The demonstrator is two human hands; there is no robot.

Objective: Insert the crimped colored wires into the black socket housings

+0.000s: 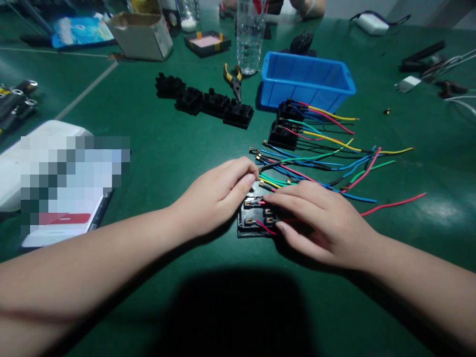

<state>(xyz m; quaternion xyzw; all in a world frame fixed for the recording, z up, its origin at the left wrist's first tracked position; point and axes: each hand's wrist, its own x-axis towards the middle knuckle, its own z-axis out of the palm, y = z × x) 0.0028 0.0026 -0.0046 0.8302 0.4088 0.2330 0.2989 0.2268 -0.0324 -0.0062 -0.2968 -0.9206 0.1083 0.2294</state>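
Note:
A black plastic power socket (244, 229) lies on the table before me, its metal terminals facing up. A short red wire (266, 228) is attached to it and runs towards my right palm. My right hand (323, 218) reaches over the socket's right side, with thumb and fingertips on it. At the socket's far-left edge, my left hand (225, 193) has its thumb and curled fingers pressed together. What those fingers hold is hidden. Just beyond both hands lie loose blue wires (316, 165), green, yellow and red ones among them, with metal terminals on their ends.
Two wired sockets (282, 136) sit in front of a blue bin (308, 89). Several black sockets (215, 103) form a row near yellow-handled pliers (234, 82). A plastic bottle (250, 44) and cardboard box (141, 37) stand behind. A phone (70, 218) lies left.

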